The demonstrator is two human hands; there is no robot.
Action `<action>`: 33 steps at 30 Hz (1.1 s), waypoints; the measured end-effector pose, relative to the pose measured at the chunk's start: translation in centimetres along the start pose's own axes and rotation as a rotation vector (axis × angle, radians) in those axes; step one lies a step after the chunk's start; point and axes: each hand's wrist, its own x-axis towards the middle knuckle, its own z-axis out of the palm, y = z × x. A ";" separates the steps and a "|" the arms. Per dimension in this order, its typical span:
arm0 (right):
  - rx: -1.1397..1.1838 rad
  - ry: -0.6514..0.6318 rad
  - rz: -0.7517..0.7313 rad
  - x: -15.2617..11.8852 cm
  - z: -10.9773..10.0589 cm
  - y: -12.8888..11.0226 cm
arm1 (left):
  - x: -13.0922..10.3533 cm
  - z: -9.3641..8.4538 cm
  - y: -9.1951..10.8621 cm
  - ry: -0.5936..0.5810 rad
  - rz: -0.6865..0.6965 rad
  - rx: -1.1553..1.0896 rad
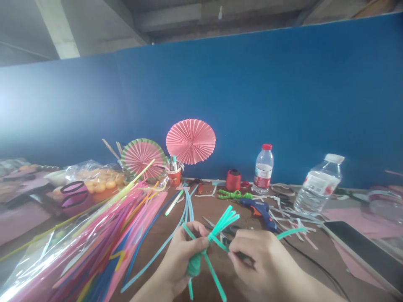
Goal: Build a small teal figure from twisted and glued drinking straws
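Observation:
My left hand (184, 256) grips a bundle of teal paper straws (220, 224) near its middle, where teal strip is wound around it; the straw ends fan out above and below the fist. My right hand (262, 262) pinches a thin teal strip (291, 232) that runs from the bundle and curls off to the right. Both hands are low in the view, just above the brown table (217, 205). Behind them lie dark scissors, partly hidden by the straws.
A clear bag of coloured straws (94, 239) fills the left. Behind stand two paper fans (190, 141), a pen cup (174, 175), red thread spool (233, 180), two water bottles (263, 169), blue glue gun (260, 209), paper scraps. A phone (362, 249) lies right.

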 end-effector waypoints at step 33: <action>0.118 -0.042 0.105 0.6 0.5 0.9 | -0.1 0.0 -0.5 0.109 -0.017 0.036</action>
